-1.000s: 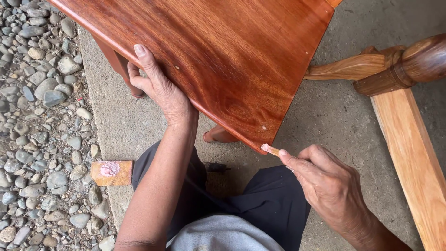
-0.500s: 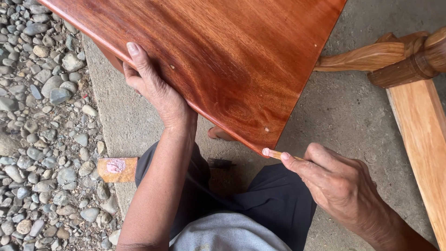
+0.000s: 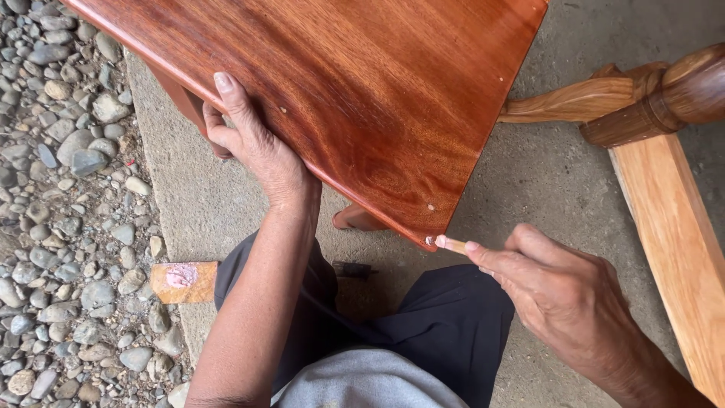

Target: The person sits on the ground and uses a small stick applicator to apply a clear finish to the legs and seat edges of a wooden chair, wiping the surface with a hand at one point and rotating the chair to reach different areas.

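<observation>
1. Tabletop (image 3: 362,98): reddish-brown, glossy wooden panel with visible grain, tilted across the upper view; its near corner points toward the person's lap.
2. Left hand (image 3: 257,147): clasped over the panel's left edge, thumb on the top face, fingers curled underneath, steadying it.
3. Right hand (image 3: 563,302): pinched narrowly on a small pale stick (image 3: 451,243), held between thumb and forefinger; its tip touches the panel's near corner.
4. Progress, as a judgement: most of the face looks evenly coloured and finished; a few pale specks show, 1 just above the near corner, 1 near the left hand and 1 toward the right edge. The corner is the spot in hand; the other specks appear untreated, though the view is too coarse to be sure.
5. Orange-brown rectangular scrap (image 3: 183,282): lies flat on the concrete floor (image 3: 529,181) left of the person's knee, with a whitish-pink smear at its centre; possibly sandpaper.
6. Surroundings: gravel (image 3: 60,227) at left; light wooden plank (image 3: 672,249) and turned wooden leg (image 3: 649,98) at right. No labels or signs show.
</observation>
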